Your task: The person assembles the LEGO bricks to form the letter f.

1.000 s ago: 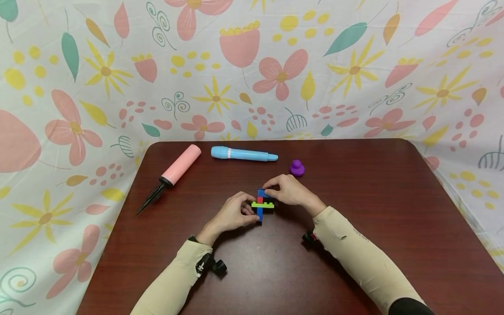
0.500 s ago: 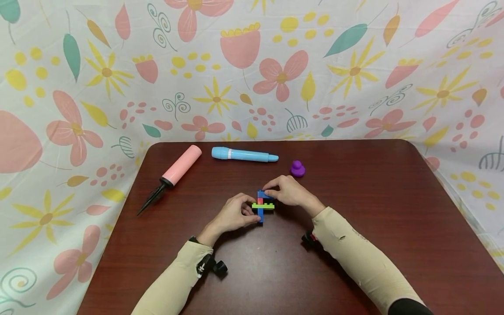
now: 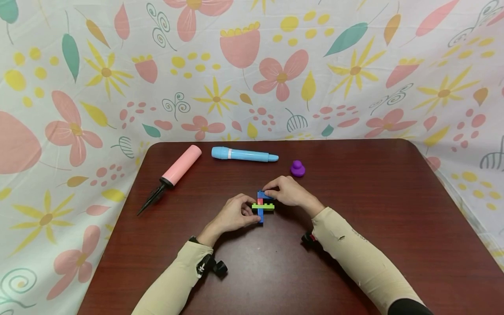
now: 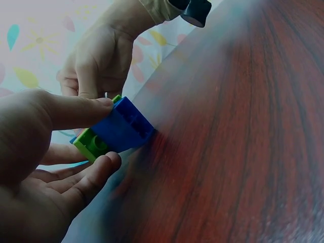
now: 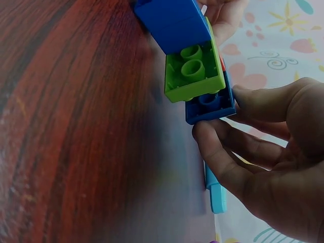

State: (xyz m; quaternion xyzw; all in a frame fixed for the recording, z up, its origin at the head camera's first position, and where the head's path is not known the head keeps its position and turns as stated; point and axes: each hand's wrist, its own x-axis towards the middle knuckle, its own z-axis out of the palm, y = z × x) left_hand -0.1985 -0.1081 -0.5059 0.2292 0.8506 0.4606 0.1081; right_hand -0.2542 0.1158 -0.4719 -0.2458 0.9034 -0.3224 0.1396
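Both hands grip one small build of joined toy building bricks, held over the middle of the table. A lime green brick crosses it, with a red brick behind. The left hand pinches the near part, a blue brick, between thumb and fingers. At the far end the right hand pinches another blue brick with thumb and fingertips. Hollow undersides of the green and far blue bricks show in the right wrist view. The left hand's fingers partly hide the build's left side.
On the dark wooden table lie a pink hand pump with a black nozzle at the left and a light blue microphone-shaped toy at the back. A small purple toy sits just beyond the right hand. A floral cloth hangs behind.
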